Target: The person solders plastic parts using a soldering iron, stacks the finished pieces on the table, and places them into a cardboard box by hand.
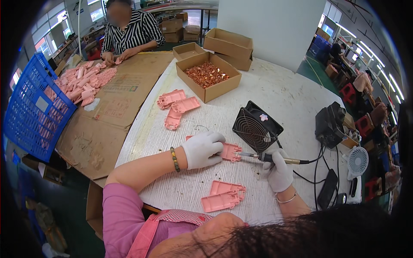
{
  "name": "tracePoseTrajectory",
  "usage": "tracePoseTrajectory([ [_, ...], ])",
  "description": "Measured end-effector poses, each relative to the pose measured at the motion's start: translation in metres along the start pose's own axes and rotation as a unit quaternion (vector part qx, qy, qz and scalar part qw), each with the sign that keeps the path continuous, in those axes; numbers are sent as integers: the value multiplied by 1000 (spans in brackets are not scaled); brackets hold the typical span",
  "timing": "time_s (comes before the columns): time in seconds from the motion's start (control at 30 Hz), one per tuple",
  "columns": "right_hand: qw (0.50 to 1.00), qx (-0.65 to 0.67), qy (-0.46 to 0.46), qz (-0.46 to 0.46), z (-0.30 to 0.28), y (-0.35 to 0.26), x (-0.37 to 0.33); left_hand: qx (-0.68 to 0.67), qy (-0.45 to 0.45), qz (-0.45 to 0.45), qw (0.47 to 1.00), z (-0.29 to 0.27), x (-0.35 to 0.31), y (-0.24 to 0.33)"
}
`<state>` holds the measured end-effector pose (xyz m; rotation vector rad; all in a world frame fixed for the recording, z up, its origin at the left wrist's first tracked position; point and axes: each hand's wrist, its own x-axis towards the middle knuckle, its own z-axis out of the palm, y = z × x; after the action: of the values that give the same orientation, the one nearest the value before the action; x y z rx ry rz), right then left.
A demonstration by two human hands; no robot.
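Observation:
My left hand (203,149), in a white glove, grips a pink plastic shell (231,152) against the white table; its fingers cover much of the shell. In my gloved right hand (278,171) is a soldering iron (294,161), held like a pen and pointing left. Its tip is at the notched right end of the shell; whether it touches cannot be made out. Two more pink shells (220,201) lie overlapping on the near side of my hands. Several others form a small pile (185,104) farther off to the left.
Behind my right hand stands a black fan (257,127). A cardboard box (224,89) holds small copper-coloured pieces. At right are a black device (330,124), cables, a phone (328,189) and a small white fan (358,161). A co-worker (133,32) handles pink parts beside a blue basket (32,107).

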<state>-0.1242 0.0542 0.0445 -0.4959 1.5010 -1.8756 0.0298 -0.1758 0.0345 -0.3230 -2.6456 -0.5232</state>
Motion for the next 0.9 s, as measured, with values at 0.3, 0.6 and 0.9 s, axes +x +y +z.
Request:
tracePoseTrajectory([
  [0.3, 1000, 12, 6, 12, 0, 0, 0, 3, 9, 4, 1000, 0, 1, 2],
  [0.6, 1000, 14, 7, 11, -2, 2, -4, 5, -7, -3, 1000, 2, -1, 5],
  [0.9, 996, -82, -9, -28, -1, 4, 6, -6, -22, -19, 1000, -10, 2, 6],
])
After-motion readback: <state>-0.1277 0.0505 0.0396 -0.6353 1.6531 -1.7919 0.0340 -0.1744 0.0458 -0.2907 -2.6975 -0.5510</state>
